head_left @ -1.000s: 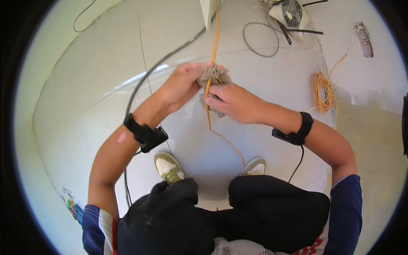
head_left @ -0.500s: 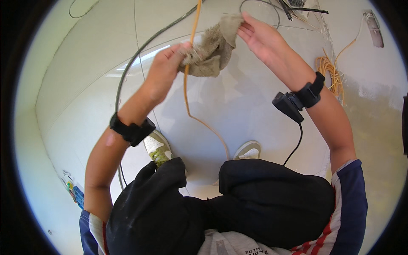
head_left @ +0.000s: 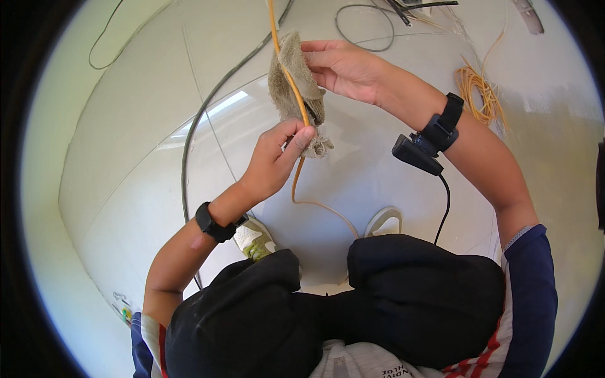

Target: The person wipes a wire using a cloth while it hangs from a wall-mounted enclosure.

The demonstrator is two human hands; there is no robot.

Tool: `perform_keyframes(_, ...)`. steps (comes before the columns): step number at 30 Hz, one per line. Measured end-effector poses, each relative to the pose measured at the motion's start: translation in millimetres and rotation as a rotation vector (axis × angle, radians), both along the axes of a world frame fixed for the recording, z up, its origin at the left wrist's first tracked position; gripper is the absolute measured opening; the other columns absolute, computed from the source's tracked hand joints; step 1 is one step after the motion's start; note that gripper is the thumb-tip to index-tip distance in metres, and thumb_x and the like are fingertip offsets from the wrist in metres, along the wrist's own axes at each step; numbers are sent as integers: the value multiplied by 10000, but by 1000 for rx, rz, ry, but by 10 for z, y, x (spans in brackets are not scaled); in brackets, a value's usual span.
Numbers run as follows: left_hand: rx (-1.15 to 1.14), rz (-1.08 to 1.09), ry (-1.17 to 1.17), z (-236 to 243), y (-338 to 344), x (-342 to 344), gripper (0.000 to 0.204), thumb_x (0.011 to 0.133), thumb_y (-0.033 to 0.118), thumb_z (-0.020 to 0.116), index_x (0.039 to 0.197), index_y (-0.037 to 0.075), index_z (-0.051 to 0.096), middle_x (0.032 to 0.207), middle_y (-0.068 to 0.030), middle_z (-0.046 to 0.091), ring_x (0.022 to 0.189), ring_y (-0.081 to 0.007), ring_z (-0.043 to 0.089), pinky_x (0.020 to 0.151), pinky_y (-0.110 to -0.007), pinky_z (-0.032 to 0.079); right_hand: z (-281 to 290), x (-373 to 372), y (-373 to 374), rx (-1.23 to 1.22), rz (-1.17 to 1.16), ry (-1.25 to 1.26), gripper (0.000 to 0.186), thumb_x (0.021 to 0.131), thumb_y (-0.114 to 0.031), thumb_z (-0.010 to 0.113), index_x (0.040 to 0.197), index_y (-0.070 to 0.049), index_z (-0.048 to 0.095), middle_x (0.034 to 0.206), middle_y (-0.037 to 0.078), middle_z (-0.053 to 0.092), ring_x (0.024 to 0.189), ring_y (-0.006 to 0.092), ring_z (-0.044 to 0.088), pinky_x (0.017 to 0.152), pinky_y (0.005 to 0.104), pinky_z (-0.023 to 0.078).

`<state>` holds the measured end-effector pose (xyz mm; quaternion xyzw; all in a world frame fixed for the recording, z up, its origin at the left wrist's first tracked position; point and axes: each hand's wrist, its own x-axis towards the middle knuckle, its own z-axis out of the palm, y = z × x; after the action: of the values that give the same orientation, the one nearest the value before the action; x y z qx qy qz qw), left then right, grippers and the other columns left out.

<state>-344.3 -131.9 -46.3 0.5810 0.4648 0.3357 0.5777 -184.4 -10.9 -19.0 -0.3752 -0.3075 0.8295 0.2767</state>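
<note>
Gripped orange cable and cloth in left fingers, above the floor, well in from its left edge. Touched cloth with right fingers; could not tell their grip, with tips partly hidden. Saw cable's top cut off.

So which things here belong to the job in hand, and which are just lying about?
In hand:
- orange cable, pinched by the left hand
- grey-brown cloth, against the cable, right hand at its edge

Lying about:
- coiled orange cable, right
- thick dark cable, left
- black strips, top right
</note>
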Motion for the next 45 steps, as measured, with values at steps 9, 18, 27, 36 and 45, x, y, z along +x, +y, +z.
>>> perform_keyframes(9,141,-121,108,-38,94,-97,237,921,192,502,823,-22,534,673,-105,484,611,-202,458,583,-305,394,63,-115,-95,200,248,-415,257,923,-208,468,1076,-20,554,1042,31,580,1010,122,509,911,290,398)
perform_keyframes(18,-603,397,-553,-363,-105,-623,293,951,232,424,1010,-9,580,963,-58,600,892,-154,565,847,-262,436,-219,442,-606,57,-90,-188,268,931,-179,402,1112,-16,513,1106,67,559,1052,158,519,949,311,390)
perform_keyframes(27,-688,412,-1143,-320,214,-223,551,948,371,282,1215,-102,370,1263,-170,453,1184,-270,428,1043,-342,327,-211,711,-1116,108,-149,-295,293,926,-257,436,1080,-45,567,897,-8,569,839,95,499,790,252,394)
perform_keyframes(36,-531,-360,-1183,-1046,379,-92,244,909,148,450,1073,-17,523,1065,-70,569,965,-158,503,942,-298,373,-804,766,-1521,187,-205,-207,272,905,-222,455,1019,-24,602,893,2,590,819,86,507,747,246,398)
perform_keyframes(45,-384,-71,-669,-924,122,941,282,950,253,410,996,23,566,956,-80,615,889,-171,574,865,-299,447,-1126,989,-1669,108,-123,-253,282,948,-228,402,971,-35,606,765,-17,562,631,57,439,560,193,322)
